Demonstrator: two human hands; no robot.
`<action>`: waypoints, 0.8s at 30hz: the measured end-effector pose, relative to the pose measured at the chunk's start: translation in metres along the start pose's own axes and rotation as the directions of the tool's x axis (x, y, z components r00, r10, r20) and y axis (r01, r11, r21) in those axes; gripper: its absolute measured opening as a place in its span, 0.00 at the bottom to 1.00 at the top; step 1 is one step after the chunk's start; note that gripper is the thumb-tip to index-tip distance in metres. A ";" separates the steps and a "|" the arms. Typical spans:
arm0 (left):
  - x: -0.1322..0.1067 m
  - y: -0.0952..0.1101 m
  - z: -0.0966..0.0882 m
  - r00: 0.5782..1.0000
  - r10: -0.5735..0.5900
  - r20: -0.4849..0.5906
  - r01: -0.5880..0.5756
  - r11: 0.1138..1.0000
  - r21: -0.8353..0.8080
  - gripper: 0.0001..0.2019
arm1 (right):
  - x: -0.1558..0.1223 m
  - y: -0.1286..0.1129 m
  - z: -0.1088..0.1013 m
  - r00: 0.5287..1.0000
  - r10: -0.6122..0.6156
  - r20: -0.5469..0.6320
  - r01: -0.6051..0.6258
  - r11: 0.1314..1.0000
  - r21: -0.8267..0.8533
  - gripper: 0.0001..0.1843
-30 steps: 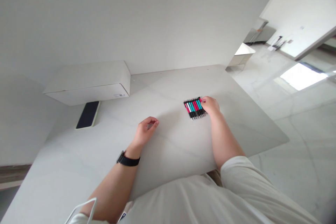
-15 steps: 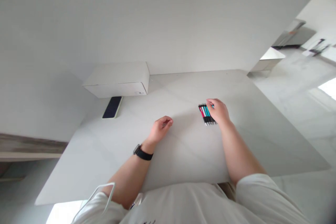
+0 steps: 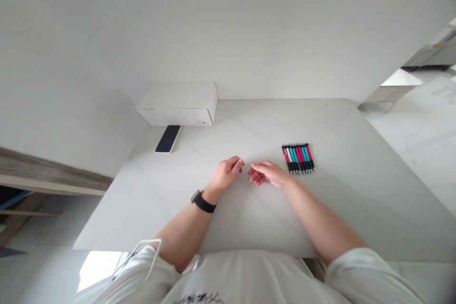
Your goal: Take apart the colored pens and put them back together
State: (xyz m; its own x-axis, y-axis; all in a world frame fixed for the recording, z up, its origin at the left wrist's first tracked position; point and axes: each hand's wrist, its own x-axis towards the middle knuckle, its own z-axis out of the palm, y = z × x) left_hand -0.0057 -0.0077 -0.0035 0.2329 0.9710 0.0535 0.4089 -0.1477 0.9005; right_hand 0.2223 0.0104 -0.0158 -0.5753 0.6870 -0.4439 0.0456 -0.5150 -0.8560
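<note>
Several pens (image 3: 298, 157) with red, teal and white barrels and black grips lie side by side in a neat row on the white table (image 3: 349, 190). My right hand (image 3: 268, 173) rests on the table just left of the row, fingers loosely curled, holding nothing and not touching the pens. My left hand (image 3: 228, 174), with a black watch on the wrist, rests close beside it, fingers curled with nothing visible in them. The fingertips of both hands nearly meet.
A white cardboard box (image 3: 180, 103) stands at the back left of the table against the wall. A dark phone (image 3: 168, 138) lies face up in front of it. The floor drops away on the right and left of the table.
My right hand has let go of the pen row and drawn back left toward my left hand. The whole row of pens now shows. The view has turned to the right.
</note>
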 end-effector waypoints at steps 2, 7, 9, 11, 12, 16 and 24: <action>0.000 0.001 -0.001 1.000 0.009 0.007 -0.009 1.000 0.025 0.22 | -0.002 -0.002 -0.005 0.999 0.011 0.042 -0.011 1.000 0.002 0.26; 0.001 0.002 -0.002 0.999 0.030 0.026 -0.032 0.996 0.077 0.21 | -0.003 -0.005 -0.003 0.997 0.012 0.083 -0.007 0.999 -0.053 0.25; 0.000 0.000 -0.001 0.999 0.034 0.040 -0.038 0.995 0.089 0.21 | -0.003 -0.005 -0.002 0.996 0.007 0.087 -0.002 0.998 -0.065 0.25; 0.000 -0.002 0.000 0.998 0.034 0.046 -0.039 0.995 0.093 0.21 | -0.002 -0.005 -0.002 0.996 0.002 0.086 0.004 0.998 -0.068 0.25; 0.000 -0.003 0.000 0.998 0.035 0.044 -0.039 0.995 0.090 0.21 | -0.002 -0.005 -0.002 0.996 -0.002 0.086 0.008 0.998 -0.069 0.25; 0.000 -0.003 0.001 0.994 0.104 -0.041 -0.102 0.993 0.053 0.20 | -0.003 -0.004 -0.002 0.993 -0.035 0.115 0.046 0.994 -0.098 0.25; 0.002 -0.011 0.003 0.988 0.113 -0.103 -0.116 0.993 -0.022 0.19 | 0.001 0.001 -0.003 0.988 -0.098 0.119 0.116 0.980 -0.159 0.24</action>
State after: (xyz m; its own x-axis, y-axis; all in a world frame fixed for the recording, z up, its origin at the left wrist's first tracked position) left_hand -0.0074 -0.0049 -0.0150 0.1851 0.9623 0.1993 0.3593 -0.2550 0.8977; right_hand 0.2240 0.0120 -0.0173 -0.6703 0.6679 -0.3234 0.1078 -0.3436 -0.9329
